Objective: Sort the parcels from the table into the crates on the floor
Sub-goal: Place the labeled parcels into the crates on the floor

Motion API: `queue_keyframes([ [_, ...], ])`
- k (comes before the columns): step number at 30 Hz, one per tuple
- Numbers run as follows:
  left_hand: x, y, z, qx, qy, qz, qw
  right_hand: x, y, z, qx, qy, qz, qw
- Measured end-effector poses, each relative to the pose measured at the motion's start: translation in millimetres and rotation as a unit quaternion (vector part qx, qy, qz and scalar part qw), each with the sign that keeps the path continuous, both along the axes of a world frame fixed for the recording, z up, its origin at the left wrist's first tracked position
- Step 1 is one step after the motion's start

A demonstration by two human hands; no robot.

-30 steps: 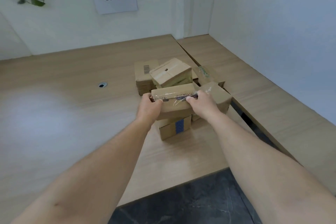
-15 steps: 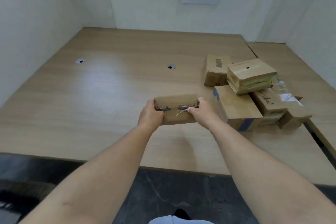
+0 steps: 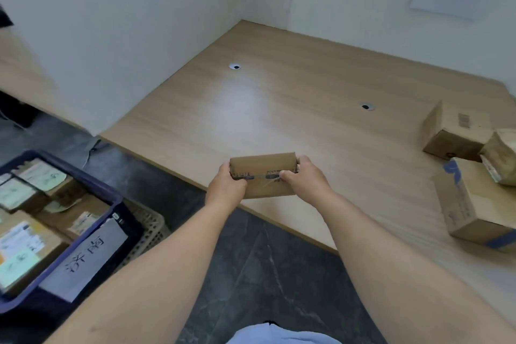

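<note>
I grip the small cardboard parcel (image 3: 262, 174) by its ends, left hand (image 3: 224, 190) and right hand (image 3: 304, 180); it seems light and stiff, though slick tape may slip

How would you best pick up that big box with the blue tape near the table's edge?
Probably a two-handed grip on the near and far sides of the blue-taped box, toward its left end, coming from the open tabletop on its left. It lies flat and broad, and a smaller parcel crowds its far right corner.
</note>
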State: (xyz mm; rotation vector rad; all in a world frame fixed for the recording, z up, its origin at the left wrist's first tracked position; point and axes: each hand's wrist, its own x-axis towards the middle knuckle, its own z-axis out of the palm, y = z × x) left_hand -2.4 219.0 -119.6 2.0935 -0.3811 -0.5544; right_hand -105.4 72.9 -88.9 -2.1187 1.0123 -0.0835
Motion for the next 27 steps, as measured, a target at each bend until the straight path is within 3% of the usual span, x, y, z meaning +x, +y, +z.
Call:
queue_keyframes([
  [17,73.8,109.5,-15.6,0.025,0.055,0.203,0.977,125.8,87.0,-20.5,0.033,0.023,0.154,0.987],
  [27,111.3,143.0,13.1,0.029,0.061,0.374,0.925,197.0,110.1,-10.6,0.022,-0.008,0.234,0.972],
])
